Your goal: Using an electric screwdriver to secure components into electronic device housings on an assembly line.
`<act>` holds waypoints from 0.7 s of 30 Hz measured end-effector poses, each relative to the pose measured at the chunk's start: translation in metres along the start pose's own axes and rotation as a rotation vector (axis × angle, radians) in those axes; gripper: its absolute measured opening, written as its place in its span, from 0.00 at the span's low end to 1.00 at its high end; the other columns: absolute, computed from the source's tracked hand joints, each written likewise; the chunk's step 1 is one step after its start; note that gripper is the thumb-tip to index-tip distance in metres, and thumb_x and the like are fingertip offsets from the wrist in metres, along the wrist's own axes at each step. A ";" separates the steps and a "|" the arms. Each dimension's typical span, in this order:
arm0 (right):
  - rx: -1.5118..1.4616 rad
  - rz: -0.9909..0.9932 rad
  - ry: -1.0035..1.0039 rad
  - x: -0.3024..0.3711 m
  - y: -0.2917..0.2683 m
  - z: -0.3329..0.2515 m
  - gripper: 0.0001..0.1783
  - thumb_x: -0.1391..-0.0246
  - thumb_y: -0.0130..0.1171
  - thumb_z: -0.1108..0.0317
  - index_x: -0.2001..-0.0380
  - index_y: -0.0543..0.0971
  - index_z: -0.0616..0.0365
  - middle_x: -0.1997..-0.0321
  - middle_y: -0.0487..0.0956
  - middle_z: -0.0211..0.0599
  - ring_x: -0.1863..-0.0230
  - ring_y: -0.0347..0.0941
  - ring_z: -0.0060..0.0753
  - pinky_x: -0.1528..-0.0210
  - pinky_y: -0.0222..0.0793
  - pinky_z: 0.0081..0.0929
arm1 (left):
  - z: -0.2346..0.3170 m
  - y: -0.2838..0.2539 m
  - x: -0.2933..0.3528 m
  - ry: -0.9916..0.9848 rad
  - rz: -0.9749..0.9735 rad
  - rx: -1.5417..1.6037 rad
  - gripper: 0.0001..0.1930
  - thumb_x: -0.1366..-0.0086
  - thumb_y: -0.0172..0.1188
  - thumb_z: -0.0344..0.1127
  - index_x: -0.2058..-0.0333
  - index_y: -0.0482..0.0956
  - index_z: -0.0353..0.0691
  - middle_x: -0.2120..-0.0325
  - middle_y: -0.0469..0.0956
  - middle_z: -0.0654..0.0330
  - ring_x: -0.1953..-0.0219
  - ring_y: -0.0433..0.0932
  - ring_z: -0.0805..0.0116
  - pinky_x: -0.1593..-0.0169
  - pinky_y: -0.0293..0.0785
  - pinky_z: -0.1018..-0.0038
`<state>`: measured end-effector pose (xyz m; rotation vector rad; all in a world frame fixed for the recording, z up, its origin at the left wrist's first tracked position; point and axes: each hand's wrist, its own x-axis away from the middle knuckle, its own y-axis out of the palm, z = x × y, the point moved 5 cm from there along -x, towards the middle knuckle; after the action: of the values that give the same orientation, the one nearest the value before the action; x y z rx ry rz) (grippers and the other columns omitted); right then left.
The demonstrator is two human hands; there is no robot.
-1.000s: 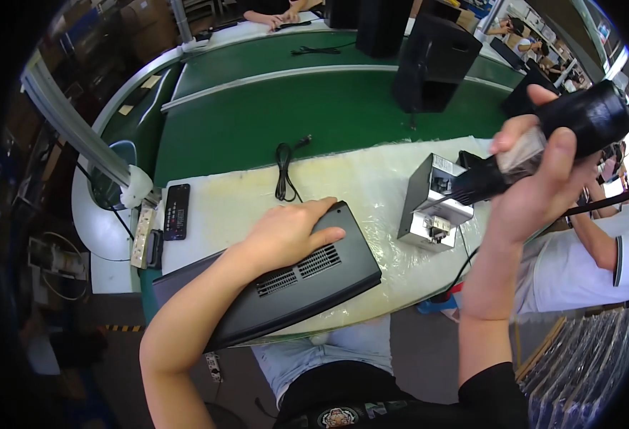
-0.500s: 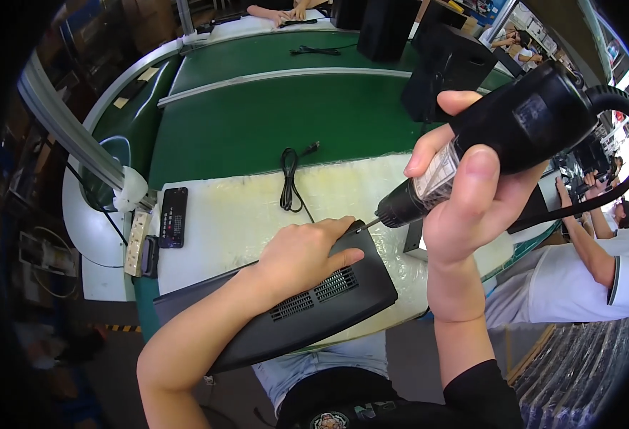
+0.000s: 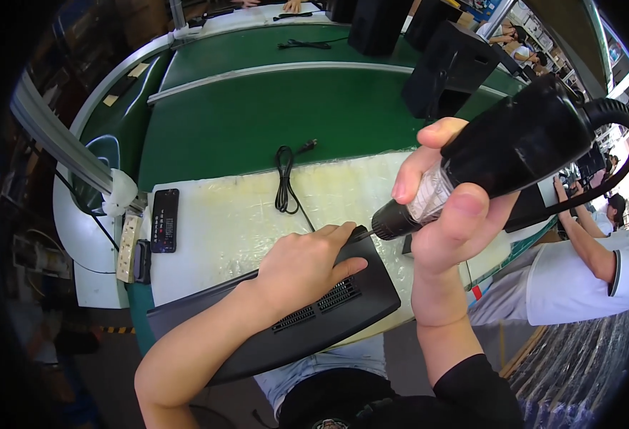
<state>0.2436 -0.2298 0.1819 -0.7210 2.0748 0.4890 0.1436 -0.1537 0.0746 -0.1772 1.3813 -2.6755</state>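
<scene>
A long black casing (image 3: 336, 322) with slotted vents lies slanted across the near part of the padded worktop, partly under my left forearm. My left hand (image 3: 301, 266) grips its far right part, with the thumb across the top and the index finger by the far edge; the other fingers are mostly hidden. In my right hand (image 3: 451, 222) is a black electric screwdriver (image 3: 522, 139), tilted down to the left. Its bit meets the casing near the far right corner, just beside my left index finger. Whether a screw sits under the bit is too small to tell.
A coiled black power cord (image 3: 283, 182) runs to the casing. To the left are a remote control (image 3: 164, 222), a power strip (image 3: 128, 247) and a metal post (image 3: 64, 132). Black speaker boxes (image 3: 449, 68) stand far right on the green belt (image 3: 257, 107). A co-worker (image 3: 579, 279) is at right.
The screwdriver has moved slightly down and left, with its bit closer to the casing. My left hand keeps its place on the casing. The whole view has shifted a little.
</scene>
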 end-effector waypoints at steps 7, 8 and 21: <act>-0.079 -0.025 -0.066 0.002 0.010 0.004 0.31 0.41 0.54 0.49 0.48 0.61 0.65 0.57 0.75 0.56 0.79 0.72 0.26 0.79 0.67 0.19 | 0.002 0.003 -0.001 0.018 0.019 0.001 0.27 0.37 0.55 0.52 0.48 0.70 0.37 0.59 0.79 0.48 0.62 0.79 0.49 0.58 0.75 0.59; -0.070 -0.010 -0.072 0.000 0.003 -0.002 0.31 0.41 0.54 0.49 0.48 0.61 0.65 0.57 0.75 0.56 0.79 0.72 0.26 0.79 0.67 0.19 | 0.001 0.002 0.000 -0.002 0.015 0.004 0.27 0.37 0.56 0.53 0.48 0.70 0.37 0.59 0.79 0.47 0.61 0.79 0.48 0.57 0.75 0.59; 0.479 0.359 -0.152 0.086 -0.208 0.011 0.31 0.42 0.53 0.67 0.42 0.50 0.63 0.57 0.73 0.47 0.76 0.71 0.25 0.73 0.70 0.21 | 0.008 -0.001 -0.003 -0.040 0.105 0.036 0.28 0.41 0.62 0.48 0.49 0.73 0.34 0.60 0.78 0.42 0.57 0.78 0.45 0.53 0.74 0.61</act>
<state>0.3457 -0.4073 0.0878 -0.0298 2.0681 0.2133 0.1474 -0.1589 0.0800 -0.1489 1.2927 -2.5946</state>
